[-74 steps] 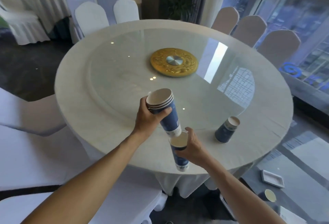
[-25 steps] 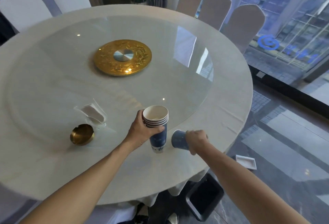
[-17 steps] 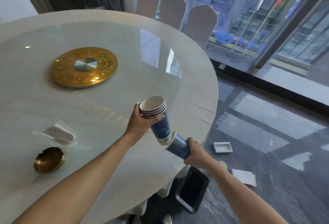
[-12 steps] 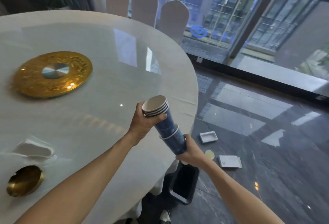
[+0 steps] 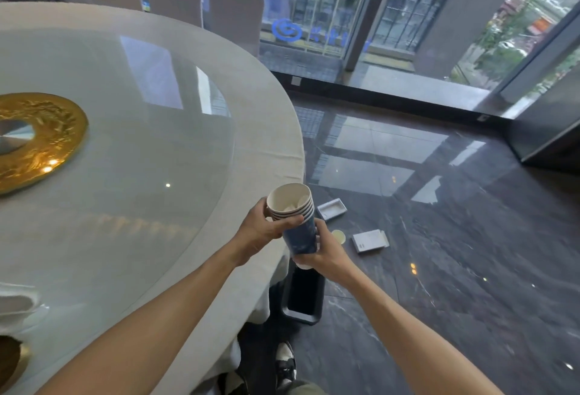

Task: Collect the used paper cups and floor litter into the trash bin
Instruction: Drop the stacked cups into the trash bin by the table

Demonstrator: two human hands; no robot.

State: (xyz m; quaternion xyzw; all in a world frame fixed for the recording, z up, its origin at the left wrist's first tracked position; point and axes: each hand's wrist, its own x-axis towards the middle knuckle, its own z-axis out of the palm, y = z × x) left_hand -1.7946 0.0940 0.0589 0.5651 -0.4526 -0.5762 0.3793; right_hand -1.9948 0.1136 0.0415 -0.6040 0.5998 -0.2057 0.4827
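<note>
A stack of several blue paper cups [image 5: 298,222] with white insides is held upright past the table's right edge. My left hand [image 5: 260,228] grips it near the rims, and my right hand [image 5: 326,253] wraps its base from below. Directly under the hands stands a black rectangular trash bin [image 5: 303,297] on the dark floor. Floor litter lies beyond the hands: a white open box [image 5: 331,209], a flat white box [image 5: 369,240] and a small round pale lid [image 5: 339,235].
The round table [image 5: 260,118] with a white cloth and glass top fills the left side, carrying a gold centre disc [image 5: 47,140], a folded napkin [image 5: 15,303] and a brass ashtray [image 5: 11,360]. Covered chairs [image 5: 235,8] stand by the window. My shoe [image 5: 285,363] is near the bin.
The cup in my right hand has been pushed fully onto the bottom of the stack. The view has swung right, and the stack now sits above the bin.
</note>
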